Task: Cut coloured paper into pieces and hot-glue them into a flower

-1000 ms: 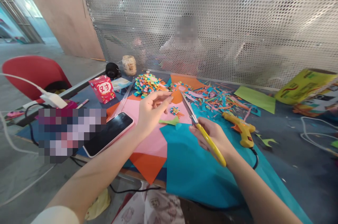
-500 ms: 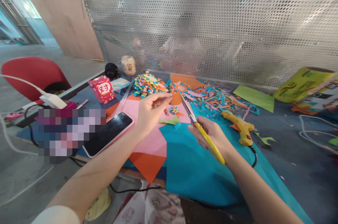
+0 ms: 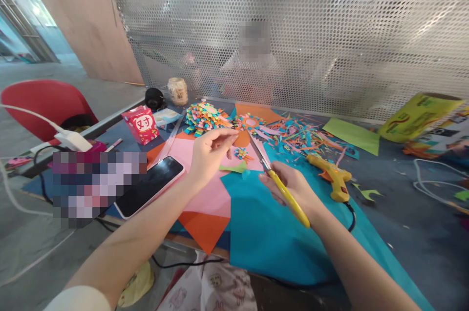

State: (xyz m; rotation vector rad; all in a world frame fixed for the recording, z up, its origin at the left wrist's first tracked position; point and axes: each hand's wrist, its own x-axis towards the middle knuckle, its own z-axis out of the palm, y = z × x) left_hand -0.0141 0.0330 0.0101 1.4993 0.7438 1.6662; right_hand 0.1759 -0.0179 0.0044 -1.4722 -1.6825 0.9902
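Between the thumb and fingers of my left hand (image 3: 213, 151) is pinched a small rounded piece of orange paper (image 3: 242, 139). My right hand (image 3: 292, 185) grips yellow-handled scissors (image 3: 286, 196), their blades pointing up and left to the orange paper's right edge. Below the paper lies a tiny multicoloured fringed paper flower (image 3: 241, 154) on pink paper (image 3: 209, 191). Behind my hands sit a large fringed paper pompom (image 3: 207, 118) and a flatter fringed flower with a pink centre (image 3: 250, 122).
Teal paper (image 3: 271, 233) spreads under my right forearm. A yellow glue gun (image 3: 331, 176) lies on the right, beside a heap of paper strips (image 3: 304, 135). On the left are a phone (image 3: 150, 186) and a red box (image 3: 141, 125). Perforated metal (image 3: 311, 23) stands behind the table.
My right hand and the scissors have shifted very slightly left, bringing the blades closer to the orange paper. My left hand stays nearly still.
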